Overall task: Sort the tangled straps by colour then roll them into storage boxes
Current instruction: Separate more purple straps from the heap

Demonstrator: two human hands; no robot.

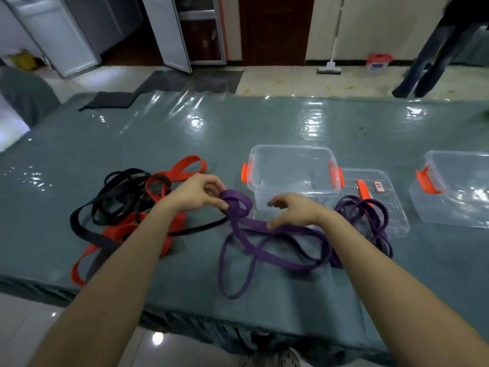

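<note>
Purple strap (238, 201) rolled end pinched by left hand (194, 194) fingers (211, 185); right hand (297, 210) fingers (275, 224) pinch its length.

Both hands (197, 193) on a purple strap (239, 207), tabletop (185, 133).

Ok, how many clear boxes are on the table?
2. The middle box sits centre; the right box is at the frame edge, partly cut off. A lid lies flat between them, not counted.
</note>
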